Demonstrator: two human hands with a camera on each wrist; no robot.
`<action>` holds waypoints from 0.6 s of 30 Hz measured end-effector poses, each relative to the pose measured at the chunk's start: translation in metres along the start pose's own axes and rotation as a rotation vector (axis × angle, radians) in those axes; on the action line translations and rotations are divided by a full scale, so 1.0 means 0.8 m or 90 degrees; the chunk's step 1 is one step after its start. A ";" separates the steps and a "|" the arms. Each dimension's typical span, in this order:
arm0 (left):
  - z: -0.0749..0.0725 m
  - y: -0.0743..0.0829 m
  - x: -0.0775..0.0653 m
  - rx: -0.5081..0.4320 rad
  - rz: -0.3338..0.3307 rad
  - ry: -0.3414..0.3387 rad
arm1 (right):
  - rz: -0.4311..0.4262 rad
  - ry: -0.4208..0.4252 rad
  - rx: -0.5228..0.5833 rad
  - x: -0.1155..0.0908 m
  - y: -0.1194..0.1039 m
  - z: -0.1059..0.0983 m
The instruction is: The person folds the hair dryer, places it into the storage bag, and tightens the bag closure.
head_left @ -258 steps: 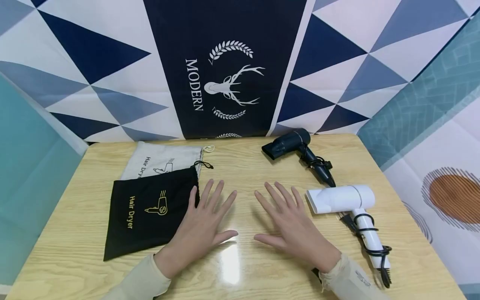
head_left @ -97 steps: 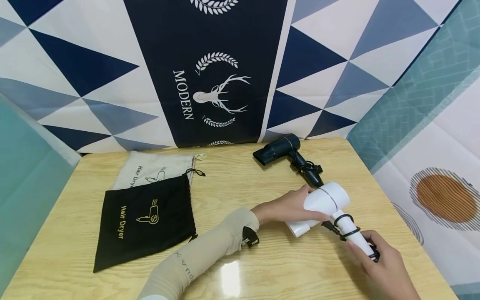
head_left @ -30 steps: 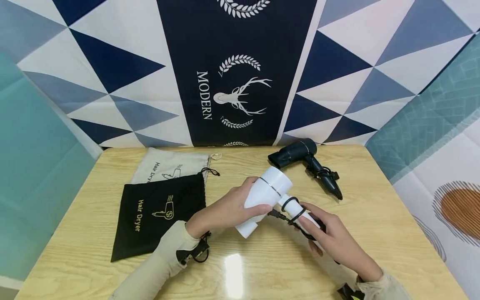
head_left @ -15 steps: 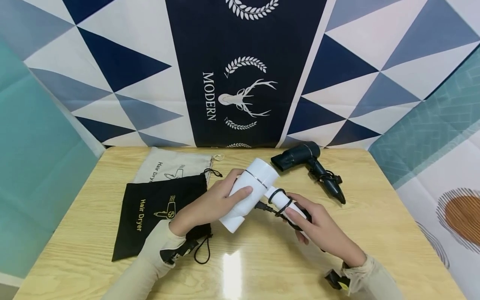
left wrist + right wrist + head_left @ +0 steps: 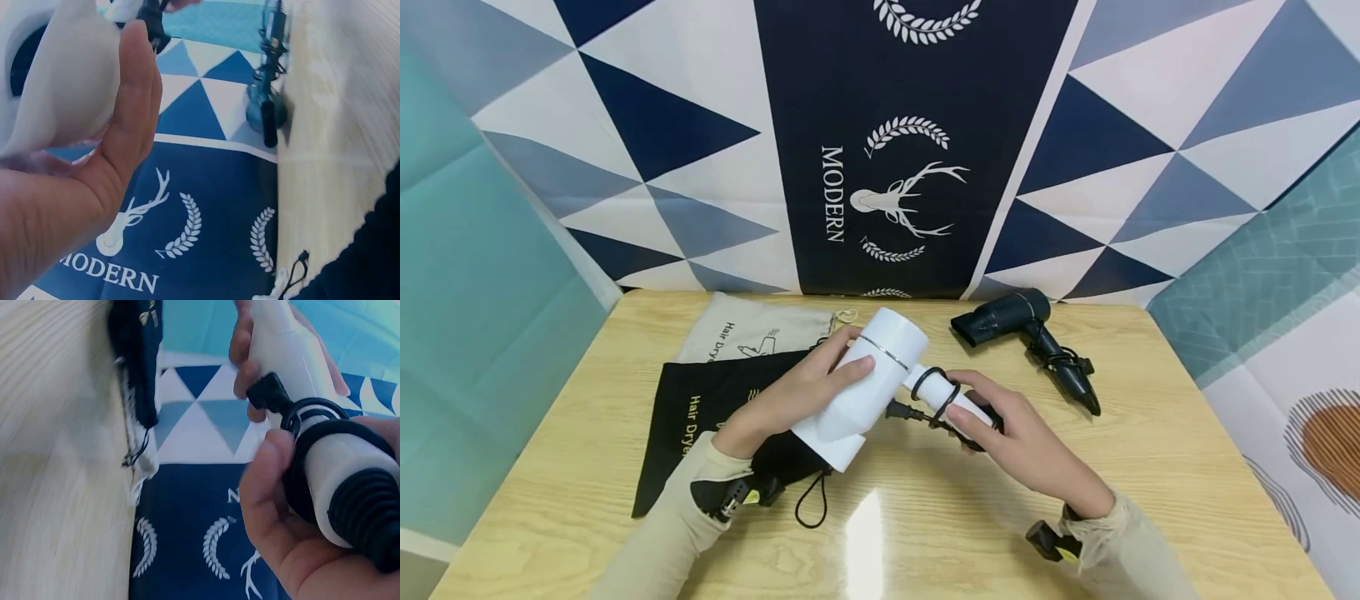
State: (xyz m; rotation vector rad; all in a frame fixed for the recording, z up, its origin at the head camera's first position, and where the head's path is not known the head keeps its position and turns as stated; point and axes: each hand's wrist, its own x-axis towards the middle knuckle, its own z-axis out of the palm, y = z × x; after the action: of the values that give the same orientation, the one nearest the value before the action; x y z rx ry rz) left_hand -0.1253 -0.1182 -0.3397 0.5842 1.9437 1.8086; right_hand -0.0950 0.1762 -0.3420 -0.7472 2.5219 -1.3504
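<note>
Both hands hold a white hair dryer (image 5: 880, 367) above the table, tilted with its nozzle toward the lower left. My left hand (image 5: 801, 396) grips the barrel, thumb on top. Around the handle, where a black cord (image 5: 934, 383) is wound, curl the fingers of my right hand (image 5: 1015, 433). In the right wrist view the black plug (image 5: 269, 394) sticks out beside the handle, and the ribbed cord end (image 5: 369, 512) faces the camera. A black drawstring bag (image 5: 673, 425) printed "Hair Dryer" lies beneath the left hand, partly hidden by it. It overlaps a pale grey bag (image 5: 737, 321).
A black hair dryer (image 5: 1007, 317), its cord wrapped round the handle, lies at the back right of the wooden table (image 5: 1150, 467). Behind the table rises a patterned backdrop (image 5: 917, 83). The black bag's drawstring loop (image 5: 811, 504) lies near the left wrist.
Earlier, both open hands hovered over the table and the white hair dryer lay at the right. Since then both hands have gripped it, lifted it and carried it left, over the black bag's edge.
</note>
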 end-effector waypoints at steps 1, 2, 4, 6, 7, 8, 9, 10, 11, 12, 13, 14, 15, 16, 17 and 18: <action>-0.001 0.002 0.000 -0.012 -0.001 0.003 | -0.005 0.000 0.014 0.002 -0.002 0.000; -0.001 0.005 0.000 -0.021 -0.003 0.006 | -0.009 -0.001 0.024 0.004 -0.003 -0.001; -0.002 0.010 -0.001 -0.041 -0.004 0.007 | -0.020 -0.006 0.030 0.008 -0.006 -0.003; -0.004 0.015 -0.003 -0.054 -0.003 0.010 | -0.026 -0.011 0.031 0.013 -0.007 -0.005; -0.004 0.017 -0.003 -0.061 -0.001 0.010 | -0.026 -0.013 0.031 0.015 -0.008 -0.007; -0.004 0.018 -0.004 -0.065 0.000 0.010 | -0.025 -0.015 0.031 0.016 -0.008 -0.008; -0.004 0.018 -0.005 -0.068 0.000 0.011 | -0.022 -0.017 0.036 0.018 -0.009 -0.010; -0.003 0.019 -0.006 -0.071 0.002 0.013 | -0.015 -0.019 0.047 0.019 -0.009 -0.011; -0.003 0.018 -0.006 -0.064 0.003 0.017 | -0.009 -0.021 0.054 0.020 -0.009 -0.012; -0.003 0.017 -0.007 -0.058 0.006 0.020 | -0.002 -0.022 0.062 0.020 -0.009 -0.013; -0.002 0.017 -0.008 -0.049 0.010 0.024 | 0.007 -0.024 0.070 0.020 -0.009 -0.013; -0.002 0.016 -0.008 -0.037 0.017 0.028 | 0.018 -0.028 0.077 0.020 -0.010 -0.014; -0.001 0.016 -0.008 -0.025 0.023 0.032 | 0.031 -0.035 0.084 0.020 -0.010 -0.015; 0.000 0.015 -0.008 -0.013 0.032 0.036 | 0.050 -0.043 0.092 0.019 -0.010 -0.016; 0.000 0.014 -0.008 -0.001 0.040 0.040 | 0.066 -0.056 0.107 0.019 -0.010 -0.017; 0.002 0.014 -0.007 0.007 0.048 0.042 | 0.079 -0.078 0.132 0.018 -0.010 -0.018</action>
State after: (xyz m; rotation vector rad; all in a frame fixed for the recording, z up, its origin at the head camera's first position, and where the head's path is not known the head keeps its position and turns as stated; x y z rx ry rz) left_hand -0.1194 -0.1198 -0.3286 0.6161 2.0010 1.8855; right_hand -0.1103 0.1753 -0.3259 -0.6010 2.2524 -1.4480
